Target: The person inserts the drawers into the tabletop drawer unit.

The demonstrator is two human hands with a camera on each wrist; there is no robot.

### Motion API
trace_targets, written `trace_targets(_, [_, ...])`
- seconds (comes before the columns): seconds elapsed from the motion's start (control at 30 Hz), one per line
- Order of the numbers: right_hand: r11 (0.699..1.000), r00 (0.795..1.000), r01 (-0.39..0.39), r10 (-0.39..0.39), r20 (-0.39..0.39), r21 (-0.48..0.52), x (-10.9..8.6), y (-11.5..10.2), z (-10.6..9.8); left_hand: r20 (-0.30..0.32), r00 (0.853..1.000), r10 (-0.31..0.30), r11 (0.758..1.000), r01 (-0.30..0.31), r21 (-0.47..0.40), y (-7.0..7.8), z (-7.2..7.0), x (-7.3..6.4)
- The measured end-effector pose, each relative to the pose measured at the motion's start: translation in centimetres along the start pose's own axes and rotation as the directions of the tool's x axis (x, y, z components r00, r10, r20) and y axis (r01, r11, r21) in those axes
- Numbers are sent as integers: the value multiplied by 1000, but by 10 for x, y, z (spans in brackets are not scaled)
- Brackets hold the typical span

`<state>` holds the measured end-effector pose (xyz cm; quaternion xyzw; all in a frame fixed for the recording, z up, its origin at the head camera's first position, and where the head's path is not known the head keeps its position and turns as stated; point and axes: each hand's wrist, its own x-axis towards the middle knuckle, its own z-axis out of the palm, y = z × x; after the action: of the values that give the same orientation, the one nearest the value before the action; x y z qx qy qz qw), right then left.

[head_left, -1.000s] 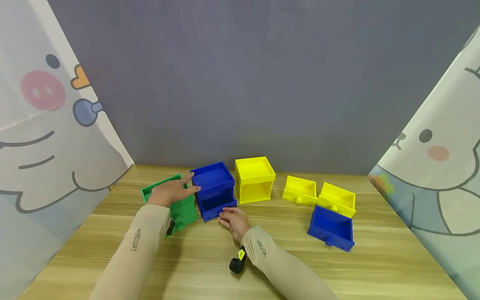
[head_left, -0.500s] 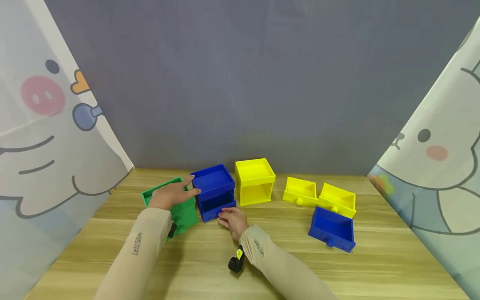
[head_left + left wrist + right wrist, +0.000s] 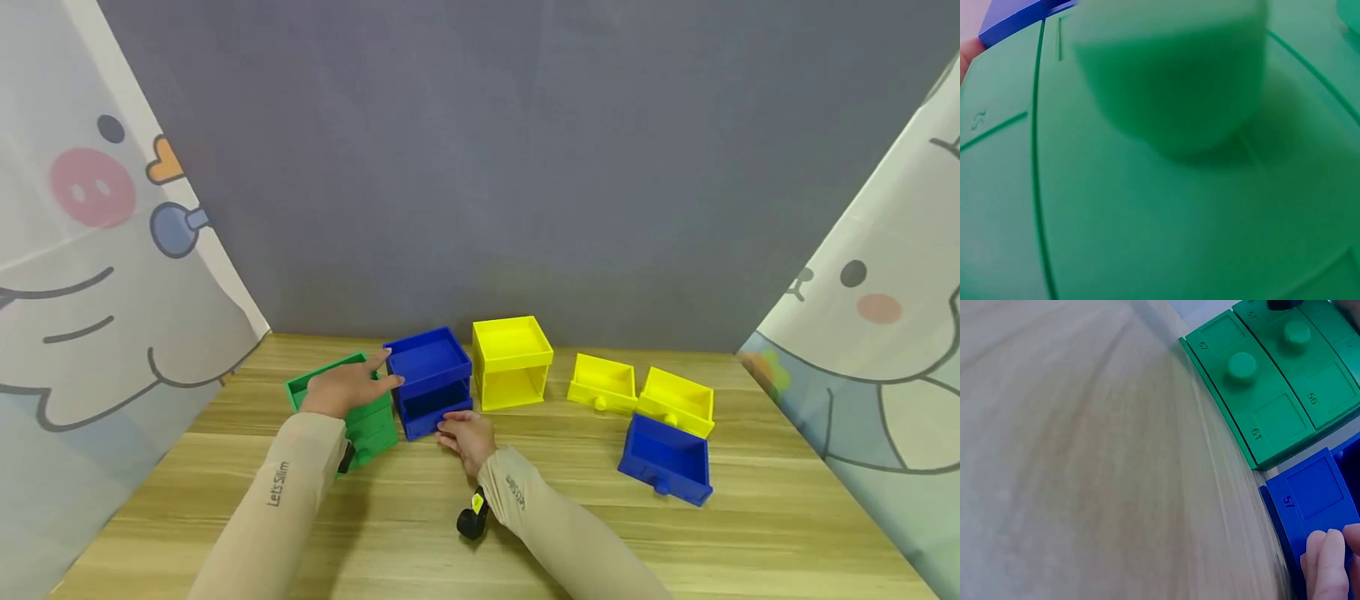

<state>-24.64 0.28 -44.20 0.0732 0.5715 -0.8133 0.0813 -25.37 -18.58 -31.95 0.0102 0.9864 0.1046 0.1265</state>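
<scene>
A blue cabinet (image 3: pixel 427 357) stands left of centre in the head view, its upper bay without a drawer. In its lower bay sits a blue drawer (image 3: pixel 422 427), almost fully in. My right hand (image 3: pixel 471 442) holds this drawer at its front, where the fingers hide the knob. The right wrist view shows those curled fingers against the drawer front (image 3: pixel 1315 490). My left hand (image 3: pixel 341 390) reaches over a green cabinet (image 3: pixel 378 429), its extended thumb and index finger touching the blue cabinet's left side. Close up in the left wrist view is a green knob (image 3: pixel 1179 87).
A yellow cabinet (image 3: pixel 512 346) with an open front stands right of the blue one. Farther right on the wooden table (image 3: pixel 555 483) lie two yellow drawers (image 3: pixel 602 383) and a loose blue drawer (image 3: pixel 666 458). A grey panel (image 3: pixel 495 167) rises behind.
The lower blue drawer has slid slightly farther into its cabinet, and my right hand has moved forward with it. My left hand has stayed at the blue cabinet's side.
</scene>
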Motion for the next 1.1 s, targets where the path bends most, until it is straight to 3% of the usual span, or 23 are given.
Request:
trace_targets(0.6, [998,996,-32,36,81,-47,10,-2,-9,28,999,-28,1000,28,5,3,1,2])
trace_targets(0.83, [998,995,-40,44,85,-52,13,-6,-12,-1,1000,-15,1000,15,-8,6,-1,3])
trace_targets(1.1, [999,995,-48,50,82,-24,12,-2,-7,15,1000,-21,999,21,-24,4,-1,0])
